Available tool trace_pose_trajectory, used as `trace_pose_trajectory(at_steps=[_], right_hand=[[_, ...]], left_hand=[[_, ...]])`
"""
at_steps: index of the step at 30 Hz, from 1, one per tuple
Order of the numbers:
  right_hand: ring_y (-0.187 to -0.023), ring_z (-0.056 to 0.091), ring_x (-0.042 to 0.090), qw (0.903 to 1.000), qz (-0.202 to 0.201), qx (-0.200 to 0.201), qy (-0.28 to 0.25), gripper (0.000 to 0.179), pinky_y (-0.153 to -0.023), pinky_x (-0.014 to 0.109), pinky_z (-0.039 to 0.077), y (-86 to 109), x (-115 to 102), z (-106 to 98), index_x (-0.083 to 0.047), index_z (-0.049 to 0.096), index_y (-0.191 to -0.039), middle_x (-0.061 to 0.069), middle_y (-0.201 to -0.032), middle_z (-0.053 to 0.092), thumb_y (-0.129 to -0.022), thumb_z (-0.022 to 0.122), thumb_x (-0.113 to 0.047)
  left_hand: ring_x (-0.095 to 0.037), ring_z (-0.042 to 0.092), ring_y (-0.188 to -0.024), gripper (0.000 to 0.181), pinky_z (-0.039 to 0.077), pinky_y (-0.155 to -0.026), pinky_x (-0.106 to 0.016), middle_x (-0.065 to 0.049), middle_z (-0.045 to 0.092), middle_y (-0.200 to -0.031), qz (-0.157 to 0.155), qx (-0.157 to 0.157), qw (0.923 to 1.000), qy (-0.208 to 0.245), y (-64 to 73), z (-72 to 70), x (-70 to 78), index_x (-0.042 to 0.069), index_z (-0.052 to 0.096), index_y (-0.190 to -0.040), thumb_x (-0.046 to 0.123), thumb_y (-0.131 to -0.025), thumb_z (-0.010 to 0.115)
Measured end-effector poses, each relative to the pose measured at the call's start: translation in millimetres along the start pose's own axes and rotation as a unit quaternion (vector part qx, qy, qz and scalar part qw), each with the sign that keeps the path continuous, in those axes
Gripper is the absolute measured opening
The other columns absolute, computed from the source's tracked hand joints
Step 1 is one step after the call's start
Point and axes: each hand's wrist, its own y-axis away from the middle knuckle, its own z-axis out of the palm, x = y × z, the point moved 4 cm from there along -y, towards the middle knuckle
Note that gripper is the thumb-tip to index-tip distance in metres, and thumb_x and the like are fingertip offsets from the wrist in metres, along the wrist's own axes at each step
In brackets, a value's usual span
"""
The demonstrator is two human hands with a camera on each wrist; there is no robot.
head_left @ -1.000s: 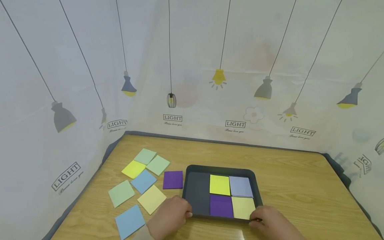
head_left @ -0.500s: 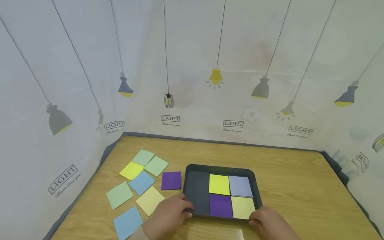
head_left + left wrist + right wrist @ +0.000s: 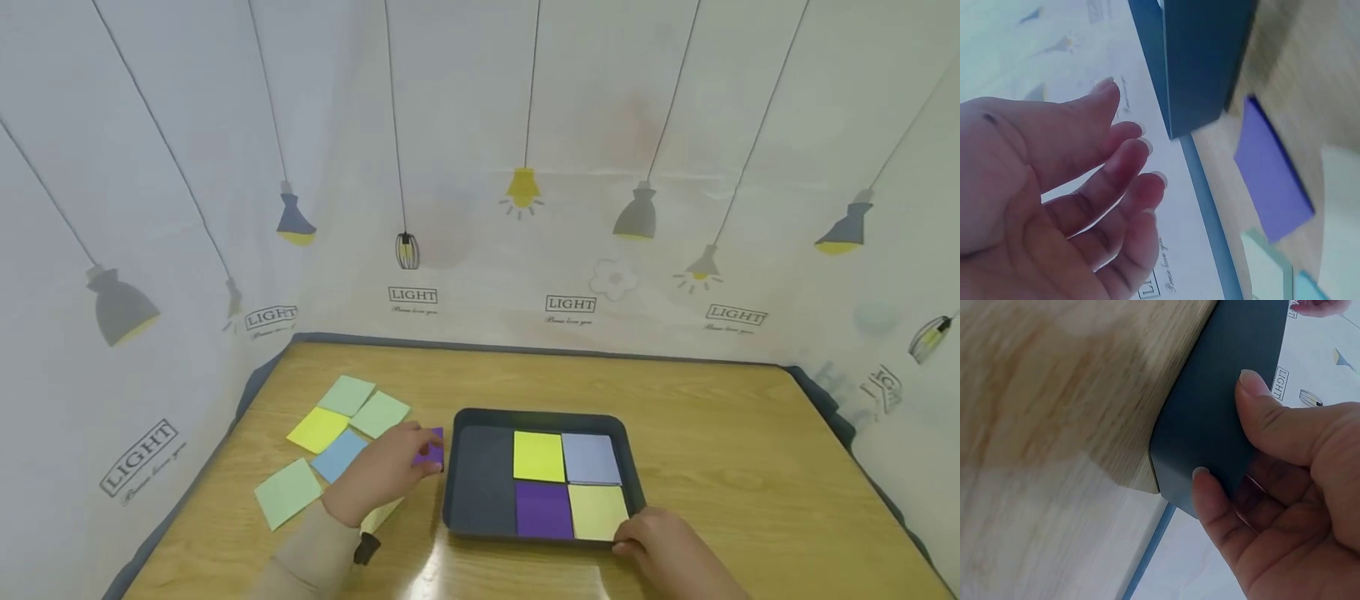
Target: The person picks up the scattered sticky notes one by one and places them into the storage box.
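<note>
My left hand (image 3: 382, 471) hovers over a purple square sticky-note pad (image 3: 435, 448) left of the dark tray (image 3: 482, 479), its thumb and fingers apart. In the left wrist view, the fingers of the left hand (image 3: 1085, 187) bend loosely with nothing between them. At the tray's near right corner, my right hand (image 3: 663, 546) grips the edge; the right wrist view shows its thumb and a finger against the wall. Inside the tray lie bright yellow (image 3: 537, 457), lavender (image 3: 592, 459), purple (image 3: 543, 510) and pale yellow (image 3: 598, 512) squares.
Left of the tray are green squares (image 3: 287, 493), a yellow one (image 3: 318, 429) and a blue one (image 3: 339, 455). A pale yellow square (image 3: 380, 515) is partly covered by the left arm. A lamp-printed curtain (image 3: 480, 150) surrounds the wooden table (image 3: 705, 417).
The left hand has let go of the tray's near left corner and moved up and left to the purple pad. The right hand stays on the tray. The view has shifted slightly.
</note>
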Motion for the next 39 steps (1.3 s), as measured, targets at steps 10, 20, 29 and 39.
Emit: trace_pose_trajectory(at_steps=[10,20,29,39], right_hand=[[-0.072,0.060,-0.001,0.9999,-0.006,0.009,-0.004,0.008,-0.066,0.025,0.053,0.9,-3.8,-2.6,-0.012,0.078,-0.083,-0.010,-0.081,0.074,-0.087,0.077,-0.019],[-0.072,0.061,0.000,0.9999,-0.005,0.009,-0.003,0.005,-0.066,0.025,0.053,1.2,-5.3,-3.2,-0.014,0.078,-0.084,-0.010,-0.081,0.074,-0.086,0.078,-0.018],[-0.072,0.061,0.000,0.9999,0.001,0.013,-0.003,0.008,-0.066,0.025,0.053,0.8,-4.4,-3.2,-0.012,0.078,-0.084,-0.010,-0.080,0.074,-0.087,0.077,-0.019],[-0.074,0.061,0.001,0.9997,0.022,-0.011,-0.010,0.007,-0.066,0.025,0.053,-1.5,-0.2,-2.6,-0.014,0.078,-0.083,-0.011,-0.081,0.073,-0.087,0.078,-0.020]], left_hand=[[-0.026,0.065,-0.092,0.031,0.054,-0.085,-0.042,-0.011,0.068,-0.099,-0.051,-0.015,0.9985,-0.015,-20.8,-9.7,-14.6,0.000,0.069,-0.114,0.013,-0.088,0.078],[-0.029,0.064,-0.097,0.036,0.054,-0.089,-0.045,-0.015,0.068,-0.104,-0.097,-0.063,0.9930,-0.024,-44.0,-6.6,-31.1,-0.002,0.068,-0.114,0.018,-0.086,0.081],[-0.029,0.063,-0.101,0.042,0.053,-0.094,-0.044,-0.014,0.066,-0.108,-0.129,-0.091,0.9866,-0.039,-69.0,11.7,-55.3,-0.001,0.067,-0.109,0.020,-0.079,0.087],[-0.026,0.062,-0.098,0.040,0.053,-0.093,-0.044,-0.011,0.066,-0.103,-0.150,-0.100,0.9822,-0.054,-75.7,26.8,-62.0,0.003,0.068,-0.106,0.019,-0.076,0.090]])
